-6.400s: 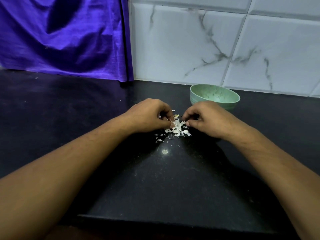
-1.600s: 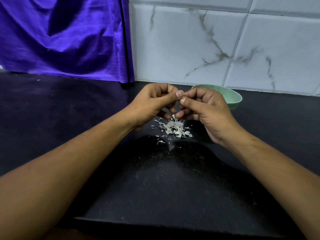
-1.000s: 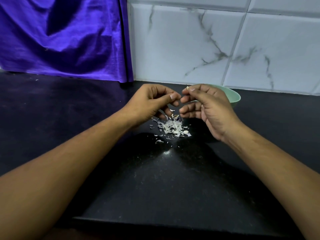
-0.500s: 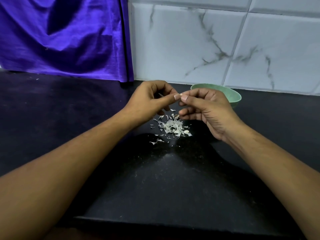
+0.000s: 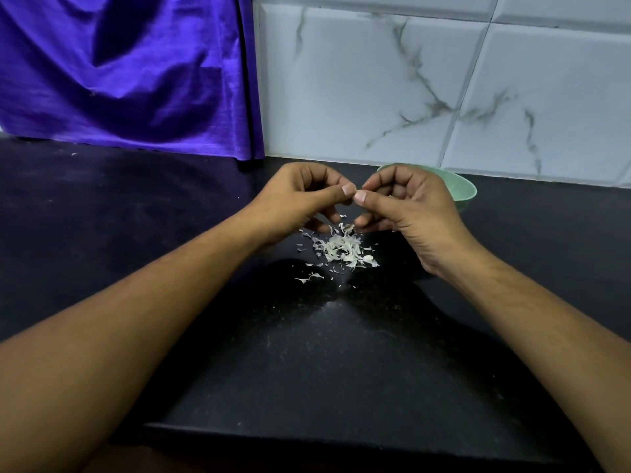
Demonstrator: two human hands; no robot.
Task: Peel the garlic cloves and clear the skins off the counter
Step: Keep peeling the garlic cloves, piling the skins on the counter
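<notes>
Two hands up over the black stone counter (image 5: 341,353); pale green round bowl (image 5: 467,192) sits just behind right hand (image 5: 409,206), farther from left hand (image 5: 300,199); white papery skins (image 5: 341,249) heaped directly below; both hands curled, pinching tip to tip on smth tiny, prob. the garlic clove, hidden.

Glossy wall tiles (image 5: 341,97) are white, grey-veined; the satin cloth (image 5: 136,80) purple. The stone counter (image 5: 341,370) is speckled black, papery garlic skins (image 5: 341,249) off-white, the round bowl (image 5: 466,192) mint-green
</notes>
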